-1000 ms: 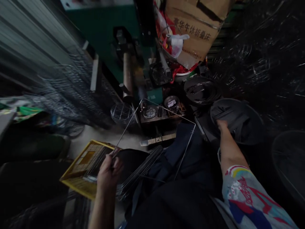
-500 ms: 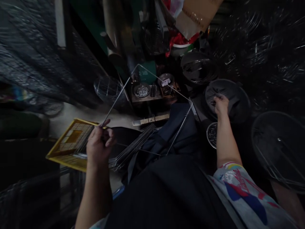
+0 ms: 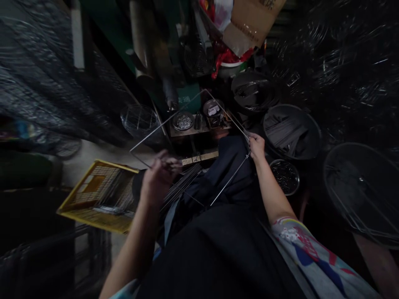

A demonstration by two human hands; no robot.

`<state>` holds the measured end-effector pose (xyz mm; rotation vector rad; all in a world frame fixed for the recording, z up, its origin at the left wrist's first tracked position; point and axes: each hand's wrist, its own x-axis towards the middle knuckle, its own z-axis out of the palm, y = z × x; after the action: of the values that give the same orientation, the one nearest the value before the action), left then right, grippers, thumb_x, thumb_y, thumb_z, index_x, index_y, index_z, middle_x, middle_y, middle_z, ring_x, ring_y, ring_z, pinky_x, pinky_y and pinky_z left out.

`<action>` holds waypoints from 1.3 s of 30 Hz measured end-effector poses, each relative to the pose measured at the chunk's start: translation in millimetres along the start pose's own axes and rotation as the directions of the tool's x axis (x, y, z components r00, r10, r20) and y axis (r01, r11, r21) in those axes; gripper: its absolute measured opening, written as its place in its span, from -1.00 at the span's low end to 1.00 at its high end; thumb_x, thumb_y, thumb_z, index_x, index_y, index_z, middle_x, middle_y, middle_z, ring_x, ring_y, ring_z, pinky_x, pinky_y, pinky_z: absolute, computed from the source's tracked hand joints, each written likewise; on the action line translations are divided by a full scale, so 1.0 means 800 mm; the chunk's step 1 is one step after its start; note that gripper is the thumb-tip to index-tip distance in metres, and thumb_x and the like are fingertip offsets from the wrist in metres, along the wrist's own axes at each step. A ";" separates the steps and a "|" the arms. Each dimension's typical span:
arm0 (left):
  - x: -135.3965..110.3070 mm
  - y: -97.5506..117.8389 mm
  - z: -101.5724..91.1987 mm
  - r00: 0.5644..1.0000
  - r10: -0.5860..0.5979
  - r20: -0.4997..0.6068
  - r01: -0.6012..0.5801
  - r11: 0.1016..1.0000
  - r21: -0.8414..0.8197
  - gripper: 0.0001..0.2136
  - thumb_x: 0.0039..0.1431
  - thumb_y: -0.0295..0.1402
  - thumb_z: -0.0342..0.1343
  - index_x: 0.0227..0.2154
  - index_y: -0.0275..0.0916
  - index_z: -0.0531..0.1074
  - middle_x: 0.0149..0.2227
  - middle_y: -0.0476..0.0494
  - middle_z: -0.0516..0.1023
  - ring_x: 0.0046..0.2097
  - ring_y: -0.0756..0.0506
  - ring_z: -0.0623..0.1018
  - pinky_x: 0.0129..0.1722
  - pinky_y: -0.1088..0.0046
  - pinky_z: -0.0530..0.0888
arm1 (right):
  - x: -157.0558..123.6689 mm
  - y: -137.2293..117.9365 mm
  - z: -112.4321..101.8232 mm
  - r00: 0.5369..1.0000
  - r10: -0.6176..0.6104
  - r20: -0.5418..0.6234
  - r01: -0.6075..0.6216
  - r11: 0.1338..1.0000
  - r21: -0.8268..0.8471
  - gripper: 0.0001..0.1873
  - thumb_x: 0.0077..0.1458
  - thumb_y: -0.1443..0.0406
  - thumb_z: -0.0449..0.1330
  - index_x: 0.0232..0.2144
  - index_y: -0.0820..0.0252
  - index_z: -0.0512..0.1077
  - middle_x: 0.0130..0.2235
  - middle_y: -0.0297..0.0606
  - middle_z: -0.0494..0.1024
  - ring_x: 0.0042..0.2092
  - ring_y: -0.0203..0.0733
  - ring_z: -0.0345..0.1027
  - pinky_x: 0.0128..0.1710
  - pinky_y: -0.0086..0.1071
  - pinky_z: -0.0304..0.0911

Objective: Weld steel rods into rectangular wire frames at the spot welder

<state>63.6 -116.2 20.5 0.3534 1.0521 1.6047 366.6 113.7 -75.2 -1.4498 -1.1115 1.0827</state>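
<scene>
A thin bent wire frame (image 3: 174,117) hangs in front of me over my dark-clothed lap. My left hand (image 3: 158,176) is closed in a pinch on its near left corner. My right hand (image 3: 256,146) is closed on the frame's right corner, next to a black tub (image 3: 313,124) holding dark flat strips. A small round dish of tiny metal parts (image 3: 285,176) sits just right of my right wrist. A bundle of straight wires (image 3: 183,185) lies under my left hand.
A yellow plastic crate (image 3: 93,195) sits at lower left. A low stand ahead carries a dish of small silvery parts (image 3: 183,121) and a small tin (image 3: 213,110). Wire fan guards (image 3: 139,118) and stacked mesh lie left. Round black tubs (image 3: 361,187) crowd the right.
My right hand has left the black tub of strips and come over to grip the frame's right corner. My left hand has shifted right with the frame, which now lies flatter.
</scene>
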 end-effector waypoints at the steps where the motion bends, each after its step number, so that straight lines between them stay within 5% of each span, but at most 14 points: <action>1: -0.015 -0.023 0.000 0.997 -0.070 0.010 0.069 0.996 0.062 -0.48 0.01 -0.21 0.31 0.03 -0.18 0.32 -0.24 -0.12 0.58 -0.22 -0.10 0.59 -0.21 0.35 0.52 | -0.004 0.006 -0.002 0.999 0.033 -0.015 -0.033 0.999 0.020 -0.62 -0.06 0.29 0.10 -0.21 0.37 0.54 -0.70 -0.52 0.20 -0.68 -0.43 -0.02 -0.69 -0.55 -0.09; 4: -0.060 -0.084 -0.003 0.956 -0.292 0.030 0.281 0.938 0.204 -0.38 0.03 -0.29 0.32 0.11 -0.17 0.16 -0.17 -0.17 0.56 -0.25 -0.09 0.60 -0.24 0.37 0.50 | -0.016 0.019 -0.009 0.996 0.045 -0.071 -0.044 0.999 0.018 -0.58 -0.05 0.27 0.10 -0.17 0.38 0.52 -0.69 -0.52 0.21 -0.67 -0.43 -0.01 -0.69 -0.55 -0.10; 7: -0.087 -0.110 -0.001 0.927 -0.371 0.049 0.348 0.903 0.251 -0.28 0.08 -0.28 0.29 0.20 -0.15 -0.02 -0.15 -0.19 0.55 -0.32 -0.07 0.60 -0.27 0.36 0.50 | -0.027 0.024 -0.013 0.987 0.035 -0.156 -0.036 0.999 -0.005 -0.55 -0.03 0.24 0.08 -0.12 0.37 0.49 -0.66 -0.51 0.23 -0.65 -0.41 0.04 -0.68 -0.56 -0.04; 12: -0.080 -0.090 0.010 0.940 -0.332 0.076 0.288 0.894 0.344 -0.11 0.14 -0.21 0.22 0.30 -0.07 -0.33 -0.23 -0.16 0.58 -0.51 -0.08 0.58 -0.45 0.35 0.52 | -0.035 0.015 -0.010 0.970 0.032 -0.239 -0.018 0.998 0.059 -0.50 0.02 0.19 0.04 -0.03 0.33 0.40 -0.58 -0.51 0.24 -0.65 -0.43 0.02 -0.67 -0.56 0.00; 17: -0.045 -0.075 0.000 0.978 -0.206 0.014 0.196 0.948 0.249 -0.20 0.16 -0.28 0.21 0.32 -0.13 -0.16 -0.35 -0.14 0.60 -0.50 -0.06 0.57 -0.48 0.46 0.49 | -0.045 -0.007 0.002 0.955 0.045 -0.294 0.011 0.982 0.188 -0.58 0.03 0.21 0.04 -0.07 0.25 0.38 -0.35 -0.37 0.36 -0.60 -0.50 0.07 -0.69 -0.62 0.00; 23: -0.037 -0.076 -0.033 0.945 -0.314 0.092 0.299 0.942 0.152 0.00 0.13 -0.38 0.23 0.35 -0.06 -0.47 -0.34 -0.22 0.64 -0.36 -0.16 0.64 -0.42 0.44 0.52 | -0.074 -0.022 0.003 0.994 -0.030 -0.106 0.044 0.991 0.125 -0.58 0.03 0.14 0.12 -0.08 0.22 0.43 -0.22 -0.26 0.49 -0.51 -0.45 0.32 -0.64 -0.61 0.13; 28: -0.053 -0.063 -0.074 0.968 -0.249 0.035 0.244 0.964 0.108 -0.02 0.13 -0.38 0.23 0.36 -0.10 -0.44 -0.40 -0.25 0.64 -0.39 -0.18 0.64 -0.48 0.48 0.51 | -0.081 -0.051 -0.033 0.976 -0.120 0.184 0.125 0.992 -0.018 -0.49 0.11 0.05 0.17 0.01 0.21 0.46 -0.08 -0.12 0.58 -0.11 -0.16 0.50 -0.16 -0.30 0.41; 32: -0.048 -0.047 -0.094 0.978 -0.210 -0.018 0.211 0.974 0.087 -0.03 0.11 -0.43 0.24 0.36 0.01 -0.37 -0.42 -0.20 0.64 -0.43 -0.16 0.64 -0.51 0.49 0.51 | -0.099 -0.092 -0.058 0.816 -0.223 0.533 0.356 0.921 -0.159 -0.45 0.16 0.05 0.17 0.16 0.10 0.36 0.14 -0.15 0.45 0.20 -0.07 0.27 0.22 -0.11 0.12; 39: -0.027 -0.030 -0.079 0.981 -0.184 -0.064 0.187 0.981 0.044 -0.02 0.07 -0.49 0.24 0.36 -0.05 -0.35 -0.46 -0.17 0.62 -0.43 -0.17 0.64 -0.50 0.47 0.54 | -0.132 -0.117 -0.042 0.478 -0.147 0.866 0.738 0.601 -0.306 -0.29 0.22 0.15 0.13 0.34 -0.06 0.00 0.33 -0.25 0.15 0.33 -0.03 0.00 0.30 0.04 -0.06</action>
<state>40.9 -164.0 -26.8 0.2348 1.1383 1.4310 369.4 14.8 30.8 -0.9406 -2.6190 0.9094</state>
